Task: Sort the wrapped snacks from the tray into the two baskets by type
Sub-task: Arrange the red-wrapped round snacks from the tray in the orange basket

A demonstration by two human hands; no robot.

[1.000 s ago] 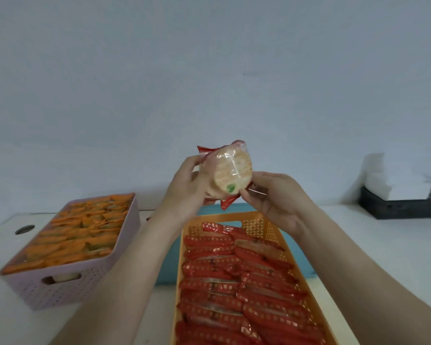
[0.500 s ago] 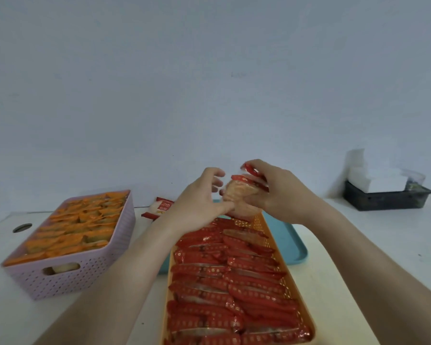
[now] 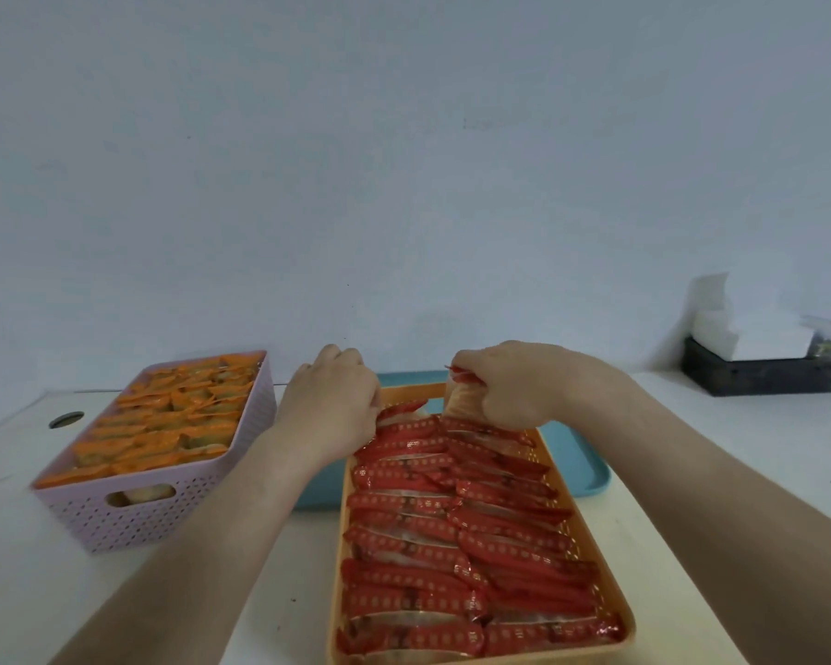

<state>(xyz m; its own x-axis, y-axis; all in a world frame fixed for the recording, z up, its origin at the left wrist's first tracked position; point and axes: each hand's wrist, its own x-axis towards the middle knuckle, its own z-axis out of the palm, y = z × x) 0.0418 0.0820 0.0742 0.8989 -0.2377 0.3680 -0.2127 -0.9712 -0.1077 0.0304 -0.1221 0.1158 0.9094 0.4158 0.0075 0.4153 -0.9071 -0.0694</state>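
My right hand (image 3: 514,388) grips a red-wrapped round snack (image 3: 457,400) and holds it down at the far end of the orange basket (image 3: 416,390), among the rows of red-wrapped snacks (image 3: 452,544) that fill it. My left hand (image 3: 332,405) rests knuckles-up on the packets at the basket's far left corner; its fingertips are hidden. A lilac basket (image 3: 164,520) on the left is packed with orange-wrapped snacks (image 3: 164,424). The blue tray (image 3: 581,465) lies behind the orange basket, mostly covered by it and my hands.
A black box (image 3: 763,374) holding white tissue stands at the back right by the wall. A round cable hole (image 3: 66,419) sits in the white table at the far left. Bare tabletop shows between the two baskets and right of the tray.
Both hands dropped from chest height to the far end of the orange basket. The snack went from being held up in both hands to my right hand alone, pushed down into the basket.
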